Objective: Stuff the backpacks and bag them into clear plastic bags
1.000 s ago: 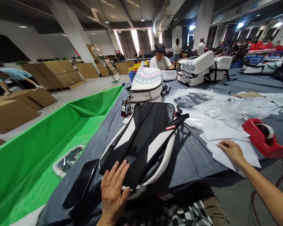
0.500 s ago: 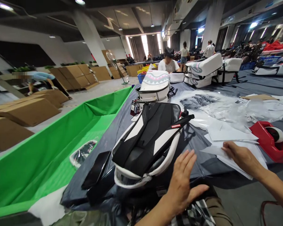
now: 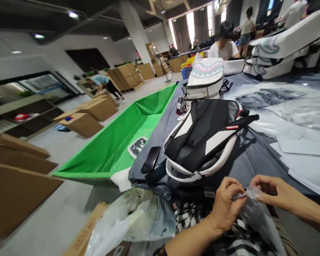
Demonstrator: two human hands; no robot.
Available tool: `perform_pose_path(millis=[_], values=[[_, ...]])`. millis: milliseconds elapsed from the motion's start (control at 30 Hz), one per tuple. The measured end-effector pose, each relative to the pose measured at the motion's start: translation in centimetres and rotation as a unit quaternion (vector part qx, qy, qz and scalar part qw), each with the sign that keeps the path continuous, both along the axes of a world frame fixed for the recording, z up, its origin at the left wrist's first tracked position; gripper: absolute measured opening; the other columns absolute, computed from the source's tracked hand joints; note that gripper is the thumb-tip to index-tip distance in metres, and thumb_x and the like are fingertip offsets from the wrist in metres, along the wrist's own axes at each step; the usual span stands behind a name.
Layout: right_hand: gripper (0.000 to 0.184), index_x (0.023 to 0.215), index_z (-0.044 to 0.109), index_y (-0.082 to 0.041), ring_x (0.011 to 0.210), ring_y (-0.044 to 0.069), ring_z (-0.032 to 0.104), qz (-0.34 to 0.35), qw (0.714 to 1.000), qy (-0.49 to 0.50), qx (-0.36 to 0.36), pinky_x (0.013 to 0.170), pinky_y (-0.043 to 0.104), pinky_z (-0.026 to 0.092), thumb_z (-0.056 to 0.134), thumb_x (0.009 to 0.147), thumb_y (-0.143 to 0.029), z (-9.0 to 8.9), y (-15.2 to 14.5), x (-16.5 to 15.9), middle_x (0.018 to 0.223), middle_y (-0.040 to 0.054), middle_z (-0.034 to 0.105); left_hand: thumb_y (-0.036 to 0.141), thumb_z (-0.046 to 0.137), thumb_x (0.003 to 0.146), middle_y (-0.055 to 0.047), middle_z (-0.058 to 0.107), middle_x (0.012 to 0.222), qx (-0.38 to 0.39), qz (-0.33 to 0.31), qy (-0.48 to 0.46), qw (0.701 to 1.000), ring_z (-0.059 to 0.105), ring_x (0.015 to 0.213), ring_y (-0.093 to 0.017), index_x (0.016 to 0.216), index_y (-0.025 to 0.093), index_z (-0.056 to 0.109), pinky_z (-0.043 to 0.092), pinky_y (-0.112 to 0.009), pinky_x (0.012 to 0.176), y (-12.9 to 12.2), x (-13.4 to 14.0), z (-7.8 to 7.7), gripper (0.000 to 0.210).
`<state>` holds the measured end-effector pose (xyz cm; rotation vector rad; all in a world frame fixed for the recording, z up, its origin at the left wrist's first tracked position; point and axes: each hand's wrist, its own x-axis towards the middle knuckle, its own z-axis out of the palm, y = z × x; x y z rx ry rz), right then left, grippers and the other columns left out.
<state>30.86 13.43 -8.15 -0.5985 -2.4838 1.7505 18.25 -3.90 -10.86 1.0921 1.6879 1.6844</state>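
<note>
Phone (image 3: 150, 159) lies left of the backpack (image 3: 212, 119), papers (image 3: 308, 168) right, white bag (image 3: 206, 73) behind. In front, left hand (image 3: 227, 204) and right hand (image 3: 274, 192) clamp their grip on clear plastic (image 3: 259, 217).

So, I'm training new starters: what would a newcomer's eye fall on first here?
Probably the bright green sheet-lined trough, left of the dark grey cloth-covered table. Next comes the black-and-white backpack lying straps-up on that table, near mid-view. In front of it, the left hand and right hand hold thin see-through plastic film.
</note>
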Motion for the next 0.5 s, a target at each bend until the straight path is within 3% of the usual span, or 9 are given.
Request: perform_pose_path(millis=[33, 100, 167, 200, 300, 367, 433, 500], values=[[0.046, 0.076, 0.063, -0.018, 0.065, 0.016, 0.055, -0.023, 1.0, 0.012, 0.005, 0.059, 0.023, 0.046, 0.072, 0.076, -0.064, 0.1, -0.4, -0.7, 0.069, 0.0013, 0.058, 0.039, 0.074, 0.081, -0.008, 0.061, 0.11, 0.003, 0.021, -0.007, 1.0, 0.059, 0.101, -0.021, 0.09, 0.02, 0.072, 0.049, -0.034, 0.09, -0.3, -0.2, -0.1, 0.02], [0.049, 0.072, 0.059, -0.019, 0.059, 0.014, 0.051, -0.067, 0.996, 0.047, 0.043, 0.054, 0.022, 0.044, 0.069, 0.078, -0.067, 0.5, -0.9, -1.6, 0.064, 0.0002, 0.055, 0.042, 0.086, 0.068, -0.009, 0.06, 0.121, -0.002, 0.043, -0.101, 0.994, 0.059, 0.107, -0.023, 0.108, 0.022, 0.07, 0.049, -0.036, 0.094, -0.7, -0.7, -0.2, 0.047], [0.046, 0.075, 0.062, -0.02, 0.061, 0.015, 0.055, -0.076, 0.989, 0.086, 0.098, 0.056, 0.021, 0.046, 0.064, 0.083, -0.065, 1.3, -1.1, -1.9, 0.068, 0.0016, 0.058, 0.047, 0.096, 0.051, -0.008, 0.065, 0.114, -0.017, 0.026, -0.268, 0.963, 0.061, 0.102, -0.022, 0.118, 0.019, 0.065, 0.049, -0.034, 0.091, -0.8, -1.1, -0.2, 0.079], [0.044, 0.077, 0.065, -0.02, 0.063, 0.015, 0.057, -0.065, 0.985, 0.1, 0.125, 0.058, 0.022, 0.048, 0.063, 0.085, -0.063, 1.7, -0.9, -1.9, 0.071, 0.0024, 0.061, 0.049, 0.097, 0.045, -0.007, 0.067, 0.105, -0.024, 0.013, -0.349, 0.937, 0.062, 0.093, -0.02, 0.116, 0.017, 0.065, 0.049, -0.032, 0.086, -0.6, -1.2, -0.1, 0.084], [0.039, 0.078, 0.069, -0.022, 0.066, 0.017, 0.062, -0.01, 0.976, 0.109, 0.187, 0.06, 0.022, 0.051, 0.061, 0.087, -0.059, 3.0, -0.1, -1.8, 0.072, 0.0036, 0.064, 0.048, 0.099, 0.039, -0.002, 0.066, 0.081, -0.013, 0.026, -0.492, 0.87, 0.058, 0.069, -0.011, 0.098, 0.011, 0.067, 0.045, -0.025, 0.07, 0.2, -1.0, 0.4, 0.077], [0.042, 0.075, 0.069, -0.022, 0.066, 0.018, 0.063, 0.002, 0.974, 0.101, 0.202, 0.059, 0.023, 0.053, 0.063, 0.084, -0.062, 3.5, 0.4, -2.1, 0.071, 0.0046, 0.064, 0.04, 0.1, 0.035, -0.001, 0.066, 0.081, 0.027, 0.061, -0.519, 0.852, 0.057, 0.066, -0.01, 0.1, 0.013, 0.066, 0.046, -0.024, 0.066, 0.7, -0.6, 0.5, 0.079], [0.044, 0.074, 0.068, -0.022, 0.065, 0.019, 0.064, -0.015, 0.978, 0.087, 0.189, 0.057, 0.023, 0.054, 0.063, 0.082, -0.066, 3.3, 0.5, -2.5, 0.073, 0.0052, 0.066, 0.035, 0.099, 0.037, -0.001, 0.068, 0.088, 0.074, 0.083, -0.485, 0.867, 0.062, 0.071, -0.013, 0.114, 0.016, 0.062, 0.051, -0.026, 0.069, 0.8, -0.2, 0.2, 0.087], [0.047, 0.076, 0.066, -0.022, 0.055, 0.018, 0.06, -0.051, 0.981, 0.072, 0.176, 0.048, 0.023, 0.052, 0.058, 0.083, -0.069, 2.6, 0.1, -2.9, 0.068, 0.0035, 0.064, 0.035, 0.094, 0.055, -0.003, 0.07, 0.097, 0.097, 0.102, -0.356, 0.924, 0.066, 0.083, -0.017, 0.129, 0.021, 0.056, 0.054, -0.032, 0.081, 0.0, 0.3, -0.7, 0.084]])
